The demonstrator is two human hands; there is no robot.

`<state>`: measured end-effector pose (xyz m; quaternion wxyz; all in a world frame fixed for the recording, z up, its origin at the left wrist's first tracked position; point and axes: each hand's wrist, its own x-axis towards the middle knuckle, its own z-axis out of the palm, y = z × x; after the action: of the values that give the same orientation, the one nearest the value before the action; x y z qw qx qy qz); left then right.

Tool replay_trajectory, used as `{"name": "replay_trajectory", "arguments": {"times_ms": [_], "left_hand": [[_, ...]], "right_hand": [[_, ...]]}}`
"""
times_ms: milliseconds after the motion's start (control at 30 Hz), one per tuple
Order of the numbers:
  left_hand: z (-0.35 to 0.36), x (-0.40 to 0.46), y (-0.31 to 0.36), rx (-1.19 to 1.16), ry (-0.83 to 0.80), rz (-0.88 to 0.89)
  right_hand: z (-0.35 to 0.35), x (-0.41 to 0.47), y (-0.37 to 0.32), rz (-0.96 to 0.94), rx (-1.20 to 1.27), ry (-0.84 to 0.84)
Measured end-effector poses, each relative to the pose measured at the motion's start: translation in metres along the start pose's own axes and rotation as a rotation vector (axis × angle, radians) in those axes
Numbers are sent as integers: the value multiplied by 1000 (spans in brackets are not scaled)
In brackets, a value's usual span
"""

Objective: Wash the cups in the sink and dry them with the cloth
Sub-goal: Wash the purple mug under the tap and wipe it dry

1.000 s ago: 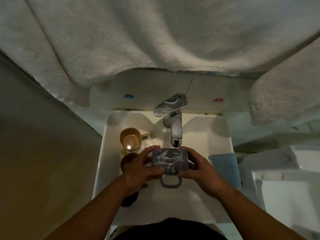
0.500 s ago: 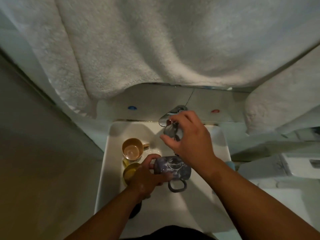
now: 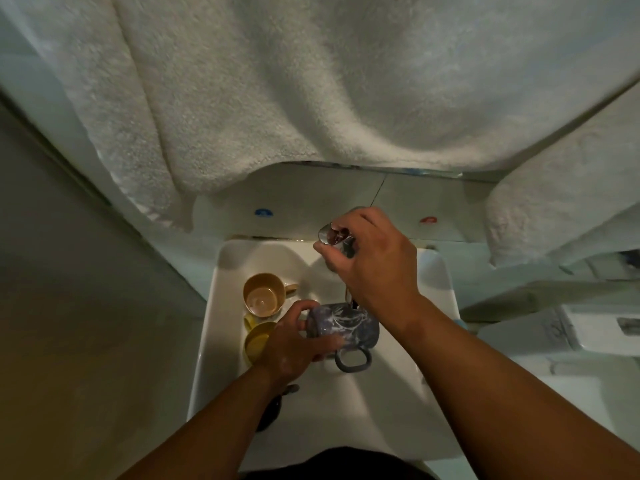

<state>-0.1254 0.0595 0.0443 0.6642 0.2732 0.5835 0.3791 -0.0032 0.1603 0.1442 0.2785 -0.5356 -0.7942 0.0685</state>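
Observation:
My left hand point(image 3: 294, 344) grips a grey-blue patterned mug point(image 3: 346, 325) lying on its side over the white sink point(image 3: 346, 420), its handle pointing toward me. My right hand point(image 3: 370, 268) is raised to the chrome tap lever point(image 3: 329, 233), fingers curled around it. A tan cup point(image 3: 262, 294) stands upright at the sink's left. A yellow cup point(image 3: 258, 342) sits just in front of it, partly hidden by my left hand. The blue cloth is almost wholly hidden behind my right forearm.
White towels point(image 3: 311, 91) hang low over the back of the sink, another point(image 3: 561, 209) at the right. A dark object point(image 3: 268, 414) lies in the basin under my left forearm. A white appliance point(image 3: 606, 327) stands to the right. Blue point(image 3: 264, 212) and red point(image 3: 428, 220) dots mark the wall.
My right hand let go of the mug and rose to the tap lever. My left hand alone keeps hold of the mug, which stays low in the sink.

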Motion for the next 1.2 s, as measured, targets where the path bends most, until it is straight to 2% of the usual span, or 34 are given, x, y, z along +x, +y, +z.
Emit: {"name": "replay_trajectory", "arguments": {"times_ms": [367,733,900,1000,1067,1133,1200], "left_hand": [[0,0,0,-10,1,2],[1,0,-1,83,23,13],[1,-3,0,74,16,29],[-1,-6,-4,85,9,44],[-2,-8,-8,112,-1,66],[-4,-10,-14,137,-6,81],[-6,-11,-17,155,-12,108]], "right_hand": [[-6,3,1,15,51,19],[-8,5,2,29,70,26],[-17,-3,8,51,193,-85],[-23,-41,26,227,360,-43],[-20,-77,45,453,381,-23],[-10,-106,64,704,439,-149],[0,-120,75,867,596,-348]]}}
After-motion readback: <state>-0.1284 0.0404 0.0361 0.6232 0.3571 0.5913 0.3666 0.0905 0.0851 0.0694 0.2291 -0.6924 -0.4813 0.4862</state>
